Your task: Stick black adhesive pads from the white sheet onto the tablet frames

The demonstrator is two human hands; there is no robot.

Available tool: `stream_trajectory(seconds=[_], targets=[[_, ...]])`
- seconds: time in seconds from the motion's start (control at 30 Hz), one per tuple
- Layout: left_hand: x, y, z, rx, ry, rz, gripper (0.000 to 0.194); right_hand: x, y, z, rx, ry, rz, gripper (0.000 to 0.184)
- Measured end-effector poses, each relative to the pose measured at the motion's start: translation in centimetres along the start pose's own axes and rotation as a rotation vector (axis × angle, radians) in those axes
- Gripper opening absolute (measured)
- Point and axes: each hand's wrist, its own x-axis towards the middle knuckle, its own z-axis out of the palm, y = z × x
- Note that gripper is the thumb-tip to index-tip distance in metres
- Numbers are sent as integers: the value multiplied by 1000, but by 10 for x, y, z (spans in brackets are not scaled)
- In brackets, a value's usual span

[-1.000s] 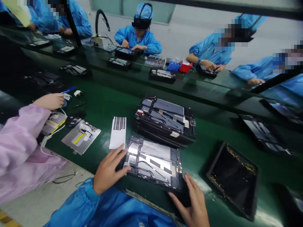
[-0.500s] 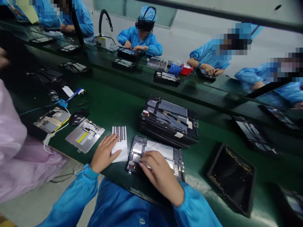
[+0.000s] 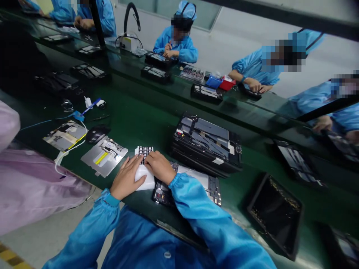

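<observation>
The label sheet [image 3: 147,180] points lengthwise away from the person; left hand [image 3: 127,179] spread on it, right hand [image 3: 160,167] bunched, pinch unclear. A black tray [image 3: 276,218] holds golden specks [image 3: 290,200].

No text, brand or number legible. Sheet [image 3: 145,178]: rows of small black shapes [image 3: 145,151] near far end, too small to read as characters. Stack [image 3: 206,144]: 1 white label [image 3: 218,161] on near side, any print unreadable; red-and-white tag [image 3: 179,132] on top, illegible. Mouse [image 3: 97,134]: small pale mark, cannot be made out. Floor, bottom left corner: yellow-and-black warning stripes [image 3: 12,257], only clear sign.
</observation>
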Motion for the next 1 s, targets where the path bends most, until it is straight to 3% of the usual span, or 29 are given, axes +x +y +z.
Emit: stream_trajectory(seconds=[0.13,0.23,0.37,0.43,0.53,0.63,0.77,1.0], targets=[[1,-2,4,26,11,15,77,10,-4,5,-1,14,-3,15],[3,-6,4,26,21,36,75,1,-3,-19,62,60,-8,12],[4,-6,-4,-15,92,81,67,-66,4,-78,480,416,-17,11],[2,1,-10,-45,203,118,53,-115,3,-93,585,532,88,9],[-7,27,-16,-110,323,210,31,-183,-13,-74,594,493,247,9],[-15,64,-12,-188,237,327,21,-221,-40,-27,524,402,316,11],[-17,95,3,-276,140,400,17,-231,-65,11,411,371,298,9],[-16,99,16,-325,106,349,16,-222,-43,0,297,424,327,12]])
